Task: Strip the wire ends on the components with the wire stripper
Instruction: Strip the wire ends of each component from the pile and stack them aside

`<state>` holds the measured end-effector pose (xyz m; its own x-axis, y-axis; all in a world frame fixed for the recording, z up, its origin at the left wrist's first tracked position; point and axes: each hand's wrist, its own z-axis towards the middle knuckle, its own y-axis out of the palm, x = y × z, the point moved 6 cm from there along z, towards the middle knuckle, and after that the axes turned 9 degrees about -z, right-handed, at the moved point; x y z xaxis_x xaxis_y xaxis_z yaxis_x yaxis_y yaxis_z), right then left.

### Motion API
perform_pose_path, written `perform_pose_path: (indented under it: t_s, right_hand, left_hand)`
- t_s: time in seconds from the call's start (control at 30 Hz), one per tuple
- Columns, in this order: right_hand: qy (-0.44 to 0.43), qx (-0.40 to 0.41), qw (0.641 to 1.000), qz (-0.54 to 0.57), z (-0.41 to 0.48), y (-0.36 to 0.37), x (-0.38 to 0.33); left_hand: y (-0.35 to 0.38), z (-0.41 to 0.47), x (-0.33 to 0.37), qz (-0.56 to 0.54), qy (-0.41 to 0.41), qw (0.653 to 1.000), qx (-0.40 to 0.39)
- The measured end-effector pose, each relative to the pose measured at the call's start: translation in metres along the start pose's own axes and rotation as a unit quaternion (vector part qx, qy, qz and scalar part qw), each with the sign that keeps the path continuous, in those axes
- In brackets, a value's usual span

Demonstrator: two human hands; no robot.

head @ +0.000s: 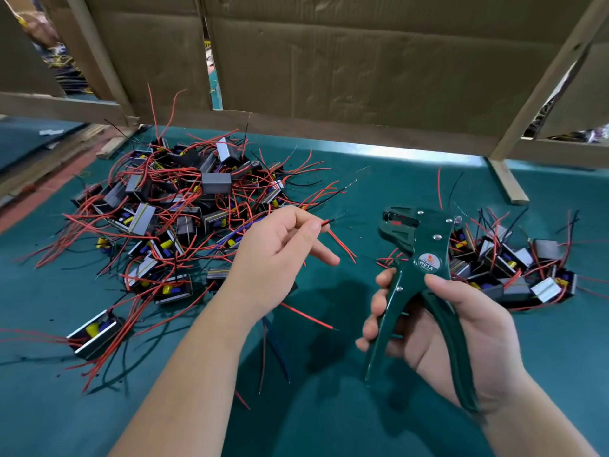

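Two hands: both raised over the table, left hand and right hand near each other but not touching.
Left fingers: thumb and forefinger are pressed together on a wire; the other fingers are loosely spread, one reaching out to the right.
Wire: a red and black pair, its tip sticking out to the right of the pinch; fine bare strands seem to show past the insulation. A red length hangs down and to the right below the pinch.
Right fingers: curled round the left handle of the stripper, with the thumb laid on the right handle near the pivot.
Stripper: green, held upright with its handles spread and its head up and turned left, just right of the wire tip and apart from it.
Left pile: many components tangled in red and black wires, on the table behind the left hand.
Right pile: a smaller heap of components behind the right hand.
Table: green surface, with loose wire lengths lying under the left arm.
Cardboard: sheets on a wooden frame, standing along the far edge.
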<state>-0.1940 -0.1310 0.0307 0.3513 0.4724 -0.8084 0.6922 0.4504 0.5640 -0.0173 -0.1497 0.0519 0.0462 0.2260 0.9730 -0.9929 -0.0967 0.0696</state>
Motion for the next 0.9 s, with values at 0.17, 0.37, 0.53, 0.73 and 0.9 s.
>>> perform_pose_path:
  t_s: [0.17,0.37,0.53,0.73,0.9]
  right_hand:
    - [-0.065,-0.019,0.997,-0.031,0.0,0.005,-0.002]
    - [-0.123,0.007,0.991,-0.046,-0.001,0.005,-0.007]
    - [-0.136,0.031,0.989,-0.051,-0.001,0.002,-0.008]
    - [-0.142,0.032,0.987,-0.065,-0.002,0.003,-0.009]
    - [-0.157,-0.006,0.984,-0.079,-0.006,0.007,-0.012]
  left_hand:
    - [0.01,-0.002,-0.001,0.002,-0.004,0.999,-0.042]
    - [0.022,-0.007,0.0,0.047,-0.019,0.996,-0.076]
    - [0.025,-0.008,0.002,0.071,-0.019,0.996,-0.057]
    - [0.02,-0.006,-0.002,-0.03,-0.065,0.996,0.052]
    - [0.012,-0.004,-0.004,-0.076,-0.063,0.993,0.071]
